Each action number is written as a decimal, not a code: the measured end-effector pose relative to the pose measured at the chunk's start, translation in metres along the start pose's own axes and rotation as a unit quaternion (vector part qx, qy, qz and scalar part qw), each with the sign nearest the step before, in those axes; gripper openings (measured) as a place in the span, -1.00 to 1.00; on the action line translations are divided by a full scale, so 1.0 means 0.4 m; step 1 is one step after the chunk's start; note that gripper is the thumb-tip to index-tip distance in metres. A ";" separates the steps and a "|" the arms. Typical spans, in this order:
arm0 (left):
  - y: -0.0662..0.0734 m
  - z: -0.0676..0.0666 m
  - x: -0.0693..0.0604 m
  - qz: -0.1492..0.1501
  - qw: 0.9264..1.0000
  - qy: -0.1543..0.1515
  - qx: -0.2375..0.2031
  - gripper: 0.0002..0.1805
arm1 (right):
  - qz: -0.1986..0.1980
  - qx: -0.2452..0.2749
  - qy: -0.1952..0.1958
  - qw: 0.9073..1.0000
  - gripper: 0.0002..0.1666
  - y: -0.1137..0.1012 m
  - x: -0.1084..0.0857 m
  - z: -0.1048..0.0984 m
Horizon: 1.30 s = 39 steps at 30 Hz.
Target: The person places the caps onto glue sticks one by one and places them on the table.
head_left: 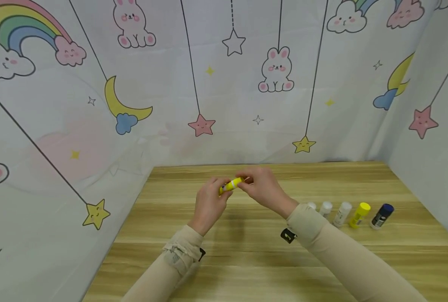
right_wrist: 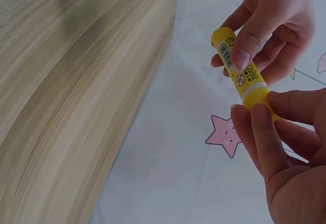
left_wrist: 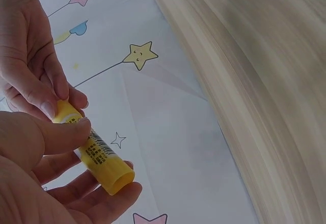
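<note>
A yellow glue stick (head_left: 231, 185) with a white band and a printed label is held above the table between both hands. My left hand (head_left: 210, 203) grips its body, with the thumb lying over the label in the left wrist view. At the other end, the fingertips of my right hand (head_left: 263, 188) pinch the yellow cap (right_wrist: 259, 102), beside the white band. From the left wrist, the lower end of the glue stick (left_wrist: 104, 155) points toward the camera. Whether the cap is loosened cannot be seen.
On the right of the wooden table (head_left: 224, 272) stands a row: a dark blue-capped stick (head_left: 382, 216), a yellow glue stick (head_left: 360, 214) and several whitish sticks (head_left: 342, 214), one partly behind the right sleeve. A patterned curtain (head_left: 239, 96) encloses the back and sides.
</note>
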<state>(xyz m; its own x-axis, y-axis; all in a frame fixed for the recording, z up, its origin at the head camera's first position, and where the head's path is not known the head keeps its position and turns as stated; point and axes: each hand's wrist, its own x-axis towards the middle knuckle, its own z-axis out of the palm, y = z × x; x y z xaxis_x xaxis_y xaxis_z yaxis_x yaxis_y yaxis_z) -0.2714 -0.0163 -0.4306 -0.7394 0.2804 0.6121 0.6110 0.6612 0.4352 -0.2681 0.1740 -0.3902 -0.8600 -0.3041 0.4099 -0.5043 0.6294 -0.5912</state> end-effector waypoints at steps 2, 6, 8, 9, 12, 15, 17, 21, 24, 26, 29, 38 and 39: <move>0.000 -0.001 -0.001 0.001 1.000 0.000 0.000 -0.65 | 0.000 -0.001 -0.002 1.000 -0.75 -0.001 -0.002 0.001; 0.002 -0.003 -0.004 0.007 1.000 0.000 0.006 -0.66 | 0.001 0.003 -0.006 1.000 -0.77 -0.003 -0.004 0.003; 0.003 -0.003 -0.006 0.012 1.000 -0.001 0.008 -0.66 | 0.004 0.005 -0.009 1.000 -0.78 -0.003 -0.006 0.004; 0.003 -0.003 -0.008 0.017 1.000 -0.002 0.009 -0.67 | 0.005 0.004 -0.011 1.000 -0.78 -0.002 -0.006 0.004; 0.004 -0.003 -0.014 0.032 0.999 -0.010 0.009 -0.68 | 0.012 -0.002 -0.017 1.000 -0.78 -0.002 -0.008 0.004; 0.009 -0.004 -0.020 0.042 0.999 -0.016 0.012 -0.68 | 0.020 -0.007 -0.026 0.999 -0.77 -0.004 -0.009 0.002; 0.013 -0.004 -0.023 0.044 0.999 -0.016 0.013 -0.70 | 0.026 -0.004 -0.036 0.999 -0.77 -0.007 -0.007 -0.001; 0.024 -0.004 -0.024 0.049 0.999 -0.006 0.021 -0.76 | 0.045 0.022 -0.056 0.997 -0.78 -0.012 0.002 -0.006; 0.032 -0.004 -0.023 0.053 0.998 0.008 0.032 -0.79 | 0.059 0.045 -0.065 0.995 -0.77 -0.015 0.014 -0.009; 0.036 -0.004 -0.021 0.055 0.998 0.017 0.041 -0.80 | 0.068 0.051 -0.067 0.994 -0.76 -0.017 0.023 -0.011; 0.042 -0.001 -0.016 0.059 0.997 0.025 0.052 -0.80 | 0.083 0.057 -0.069 0.993 -0.77 -0.020 0.030 -0.016; 0.047 0.023 -0.021 0.066 0.997 0.009 0.048 -0.78 | 0.096 0.087 -0.102 0.986 -0.80 0.001 0.022 -0.038; 0.046 0.028 -0.022 0.061 0.997 0.000 0.044 -0.77 | 0.097 0.092 -0.101 0.986 -0.81 0.005 0.018 -0.039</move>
<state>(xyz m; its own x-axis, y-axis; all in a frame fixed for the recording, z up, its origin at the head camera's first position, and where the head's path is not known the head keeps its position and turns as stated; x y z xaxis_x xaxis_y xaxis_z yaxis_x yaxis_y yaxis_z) -0.2567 0.0010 -0.4354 -0.6608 0.3633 0.6568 0.6697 0.6805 0.2973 -0.2741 0.1844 -0.3775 -0.9305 -0.3384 0.1401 -0.3178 0.5559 -0.7681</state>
